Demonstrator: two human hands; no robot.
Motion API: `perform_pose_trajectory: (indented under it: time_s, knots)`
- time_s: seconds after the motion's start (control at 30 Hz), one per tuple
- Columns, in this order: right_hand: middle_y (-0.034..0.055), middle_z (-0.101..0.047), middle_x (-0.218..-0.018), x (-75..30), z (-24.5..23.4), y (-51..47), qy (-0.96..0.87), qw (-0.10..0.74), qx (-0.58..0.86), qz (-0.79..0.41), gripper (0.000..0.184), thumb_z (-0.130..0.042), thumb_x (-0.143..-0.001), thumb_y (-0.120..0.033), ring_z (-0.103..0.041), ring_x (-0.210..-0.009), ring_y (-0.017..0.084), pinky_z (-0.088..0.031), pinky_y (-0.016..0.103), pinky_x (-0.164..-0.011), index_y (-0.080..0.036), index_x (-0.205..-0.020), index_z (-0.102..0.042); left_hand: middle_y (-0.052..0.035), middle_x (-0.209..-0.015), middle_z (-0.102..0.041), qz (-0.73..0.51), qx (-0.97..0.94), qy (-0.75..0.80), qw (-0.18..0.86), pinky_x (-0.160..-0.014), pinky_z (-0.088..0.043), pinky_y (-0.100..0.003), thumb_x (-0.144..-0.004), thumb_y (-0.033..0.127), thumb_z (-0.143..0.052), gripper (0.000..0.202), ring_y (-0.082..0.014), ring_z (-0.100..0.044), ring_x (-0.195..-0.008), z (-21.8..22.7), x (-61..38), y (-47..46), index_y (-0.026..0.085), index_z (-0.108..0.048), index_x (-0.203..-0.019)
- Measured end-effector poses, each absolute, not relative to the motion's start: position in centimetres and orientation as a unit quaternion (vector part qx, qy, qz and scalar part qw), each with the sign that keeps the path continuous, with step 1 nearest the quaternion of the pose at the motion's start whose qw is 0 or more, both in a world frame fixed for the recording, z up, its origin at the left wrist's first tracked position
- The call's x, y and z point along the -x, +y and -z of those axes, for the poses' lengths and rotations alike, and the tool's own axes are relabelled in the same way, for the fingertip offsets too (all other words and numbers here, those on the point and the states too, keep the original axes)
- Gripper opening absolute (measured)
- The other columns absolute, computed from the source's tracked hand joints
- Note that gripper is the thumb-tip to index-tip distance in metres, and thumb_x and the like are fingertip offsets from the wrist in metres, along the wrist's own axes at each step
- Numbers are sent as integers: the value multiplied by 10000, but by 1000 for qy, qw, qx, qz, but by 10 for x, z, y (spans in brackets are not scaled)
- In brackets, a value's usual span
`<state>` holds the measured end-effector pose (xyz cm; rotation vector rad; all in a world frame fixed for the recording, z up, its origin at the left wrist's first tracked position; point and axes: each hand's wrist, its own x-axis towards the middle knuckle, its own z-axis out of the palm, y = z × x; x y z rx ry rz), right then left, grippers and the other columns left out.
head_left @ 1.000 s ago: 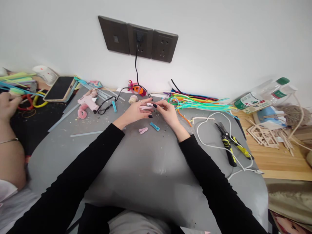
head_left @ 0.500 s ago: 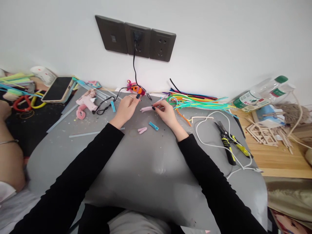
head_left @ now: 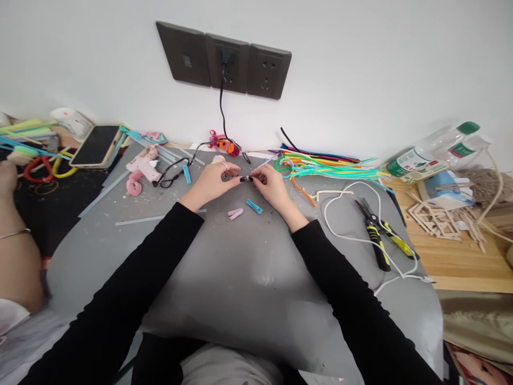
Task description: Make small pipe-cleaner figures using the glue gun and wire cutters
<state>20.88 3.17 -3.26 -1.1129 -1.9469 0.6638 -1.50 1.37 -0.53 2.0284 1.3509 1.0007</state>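
My left hand [head_left: 215,182] and my right hand [head_left: 270,184] meet fingertip to fingertip above the grey tabletop. Both pinch a pink pipe cleaner; its folded part is mostly hidden by my fingers, while a thin lilac end [head_left: 269,160] sticks up past my right hand. Just below them on the table lie a short folded pink piece [head_left: 235,214] and a short folded blue piece [head_left: 254,206]. Another blue piece [head_left: 186,174] is left of my left hand. Behind my hands sits a small orange and magenta fuzzy figure [head_left: 224,144].
A pink glue gun [head_left: 144,166] with a black cord and pale glue sticks [head_left: 138,220] lie at left. Coloured pipe cleaners [head_left: 332,167] are bundled at back right. Pliers [head_left: 374,230] and a white cable [head_left: 334,235] lie right. Another person's arm [head_left: 18,240] rests far left.
My left hand has moved right and down to my right hand, its fingertips closing on the pink pipe cleaner. My right hand has barely moved.
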Motion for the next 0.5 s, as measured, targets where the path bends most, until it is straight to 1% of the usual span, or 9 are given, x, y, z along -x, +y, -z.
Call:
perform_pose_trajectory:
  time_s: [0.1,0.2,0.37,0.5]
  knots:
    - [51,-657,-928,-206,34,33,-760,392,446,-262,89,-647,-898,-154,-603,-815,191,-509,346,-803,-208,-887,-717,-88,-965,-775,-354,-749,491,270,-825,-569,-350,-844,462,-773,316,-239,-707,-868,9,17,15,205,-798,-1026]
    - [49,-653,-940,-203,33,33,-755,389,455,-266,80,-656,-903,-149,-604,-826,189,-512,343,-826,-206,-883,-708,-95,-995,-783,-364,-735,507,266,-804,-581,-347,-885,412,-717,258,-232,-714,-846,10,19,17,200,-806,-1003]
    - [40,-641,-950,-200,28,31,-759,370,473,-255,79,-647,-906,-137,-599,-826,179,-519,332,-841,-198,-892,-696,-88,-1037,-789,-348,-732,525,262,-826,-583,-337,-889,339,-698,226,-220,-723,-877,7,20,17,188,-807,-1017]
    - [45,-622,-982,-198,26,30,-761,362,479,-247,76,-644,-909,-134,-593,-823,172,-516,331,-840,-189,-894,-695,-73,-997,-789,-343,-755,506,238,-828,-564,-337,-917,285,-639,213,-216,-711,-885,6,18,15,196,-819,-986]
